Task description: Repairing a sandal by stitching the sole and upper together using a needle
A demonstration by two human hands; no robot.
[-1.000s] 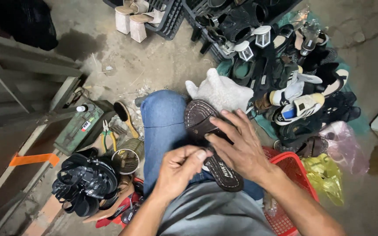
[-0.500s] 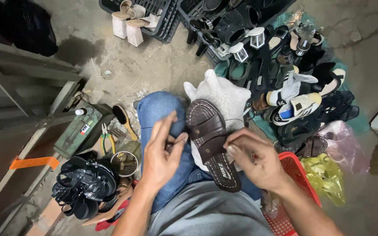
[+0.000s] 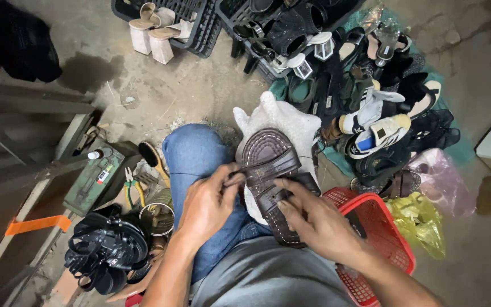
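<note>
So you've got the brown sandal (image 3: 273, 182) lying sole-down across your lap, on top of that white cloth (image 3: 279, 122) draped over your knee in the blue jeans (image 3: 197, 162). Your left hand (image 3: 208, 204) is pinched at the sandal's left edge, thumb and fingertips closed on something thin there. It might be a thread or a needle, but it's too small to tell. Your right hand (image 3: 313, 219) lies flat over the heel half, fingers pressing down on the footbed and strap, so it's holding the sandal steady rather than wrapping round it.

Compared to half a second ago, your left hand has come in. Back then it was open and spread over your thigh, well off the sandal; now it's closed up and right at the rim. Your right hand has slid up from the heel end towards the strap, and the toe of the sandal shows more clearly.

Around you: a red basket (image 3: 390, 233) just beside your right forearm, a yellow bag (image 3: 419, 222) next to it, and a pile of shoes (image 3: 370, 108) on the floor ahead. On your left sit a green box (image 3: 89, 182), pliers (image 3: 132, 185), a tin can (image 3: 155, 219) and a heap of black sandals (image 3: 106, 253).
</note>
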